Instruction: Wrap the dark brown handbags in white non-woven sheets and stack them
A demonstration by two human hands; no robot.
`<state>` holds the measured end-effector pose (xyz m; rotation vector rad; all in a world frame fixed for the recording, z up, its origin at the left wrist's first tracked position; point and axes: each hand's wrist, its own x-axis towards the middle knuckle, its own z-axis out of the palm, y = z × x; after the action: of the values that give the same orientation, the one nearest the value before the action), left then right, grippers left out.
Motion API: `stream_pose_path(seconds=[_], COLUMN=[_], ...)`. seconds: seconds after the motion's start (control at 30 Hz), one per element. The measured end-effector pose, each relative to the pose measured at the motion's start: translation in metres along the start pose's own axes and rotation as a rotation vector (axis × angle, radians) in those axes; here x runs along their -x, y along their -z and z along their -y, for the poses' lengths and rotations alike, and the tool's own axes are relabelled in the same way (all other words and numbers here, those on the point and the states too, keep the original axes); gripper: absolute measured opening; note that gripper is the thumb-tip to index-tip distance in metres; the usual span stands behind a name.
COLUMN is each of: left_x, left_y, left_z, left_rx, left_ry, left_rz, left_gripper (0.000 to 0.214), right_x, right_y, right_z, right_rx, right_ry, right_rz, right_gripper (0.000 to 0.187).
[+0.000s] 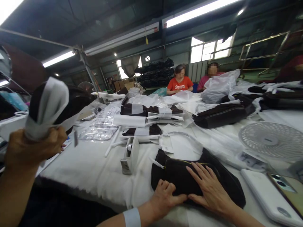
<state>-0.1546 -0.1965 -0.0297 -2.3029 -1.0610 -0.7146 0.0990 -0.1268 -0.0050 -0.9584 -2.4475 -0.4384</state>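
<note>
A black fabric bag with a zipper and a white pull tab lies on the white-covered table in front of me. My left hand, with a pale band at the wrist, has its fingers curled on the bag's near left edge and the thumb pointing right. Flat on the bag's right half rests my right hand, fingers spread, its thumb near the left one. The undersides of both hands are hidden. A tape dispenser stands left of the bag.
At the left, a co-worker's hand grips a dark item with white wrapping. Wrapped dark bags and plastic sleeves lie beyond. On the right are a white fan, a power bank and a phone. Two people sit opposite.
</note>
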Motion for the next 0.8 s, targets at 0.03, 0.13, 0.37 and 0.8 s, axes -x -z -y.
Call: stream_pose_path(seconds=[0.03, 0.13, 0.37, 0.8], left_x=[0.000, 0.000, 0.004, 0.012], left_y=[0.001, 0.002, -0.009, -0.001], left_z=[0.000, 0.000, -0.001, 0.003], left_rx=[0.002, 0.001, 0.012, 0.055], left_ry=[0.001, -0.012, 0.006, -0.013], left_rz=[0.011, 0.060, -0.022, 0.172], left_gripper=[0.035, 0.034, 0.038, 0.039], right_x=[0.000, -0.001, 0.004, -0.001], right_y=[0.001, 0.003, -0.005, 0.005], right_z=[0.000, -0.001, -0.002, 0.007], right_rx=[-0.005, 0.004, 0.059, -0.026], right_ry=[-0.004, -0.011, 0.005, -0.050], right_rz=[0.002, -0.012, -0.036, 0.060], right_gripper=[0.088, 0.090, 0.091, 0.089])
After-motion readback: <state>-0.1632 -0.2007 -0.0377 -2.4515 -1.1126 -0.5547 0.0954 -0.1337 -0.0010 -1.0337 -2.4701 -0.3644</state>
